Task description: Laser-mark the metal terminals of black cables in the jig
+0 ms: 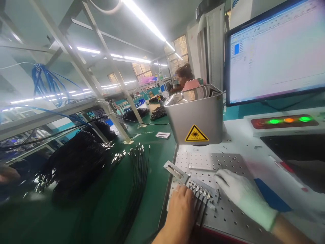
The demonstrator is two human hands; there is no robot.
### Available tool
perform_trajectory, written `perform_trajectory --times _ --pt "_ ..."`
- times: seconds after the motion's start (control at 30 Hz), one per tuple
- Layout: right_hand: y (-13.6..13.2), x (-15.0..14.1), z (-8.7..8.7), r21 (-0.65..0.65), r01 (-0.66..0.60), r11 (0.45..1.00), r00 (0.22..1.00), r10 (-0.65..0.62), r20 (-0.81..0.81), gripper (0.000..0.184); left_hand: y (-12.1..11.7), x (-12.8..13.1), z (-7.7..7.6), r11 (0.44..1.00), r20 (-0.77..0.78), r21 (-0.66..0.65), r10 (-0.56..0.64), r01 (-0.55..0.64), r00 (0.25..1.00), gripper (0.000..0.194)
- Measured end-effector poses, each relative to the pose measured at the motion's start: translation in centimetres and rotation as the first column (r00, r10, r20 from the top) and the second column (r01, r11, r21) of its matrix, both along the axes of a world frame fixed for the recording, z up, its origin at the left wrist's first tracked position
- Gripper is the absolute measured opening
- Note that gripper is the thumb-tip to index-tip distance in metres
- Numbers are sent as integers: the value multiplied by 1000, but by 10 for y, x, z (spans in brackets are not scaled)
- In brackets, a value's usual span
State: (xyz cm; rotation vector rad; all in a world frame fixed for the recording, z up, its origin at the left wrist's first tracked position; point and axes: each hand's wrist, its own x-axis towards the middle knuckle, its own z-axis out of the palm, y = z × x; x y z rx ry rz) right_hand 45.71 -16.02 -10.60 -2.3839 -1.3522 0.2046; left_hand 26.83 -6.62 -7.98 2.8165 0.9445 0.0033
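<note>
My bare left hand is at the left end of a metal fixture, its fingers curled down. What those fingers hold, if anything, is hidden. Beside it, several black cables with silver connectors sit in a row in the fixture, their leads running toward me. A slotted metal strip angles away from the fixture's far left corner. My right hand, in a white glove, lies on the perforated metal plate just right of the fixture, fingers stretched out and apparently holding nothing.
A silver machine head with a laser warning label overhangs the plate. Bundled black cables lie on the green table; a larger heap is farther left. A monitor stands right. Another person sits beyond; someone's hand shows far left.
</note>
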Motion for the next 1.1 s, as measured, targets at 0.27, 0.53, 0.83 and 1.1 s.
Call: perform_trajectory --times 0.27,0.53,0.83,1.1 --pt "57 -27 11 -198 -117 973 977 149 151 34 -16 1 3 982 -130 -164 69 -90 989 29" --pt "81 -39 -6 -252 -155 955 952 212 219 34 -15 26 -6 974 -254 -155 120 -163 960 38" --pt "90 -33 -21 -214 -175 961 957 217 192 31 -19 37 2 933 -270 -162 272 -323 923 38" --pt "89 -32 -21 -174 -204 963 954 236 187 29 -24 48 5 958 -412 -30 247 -284 877 38"
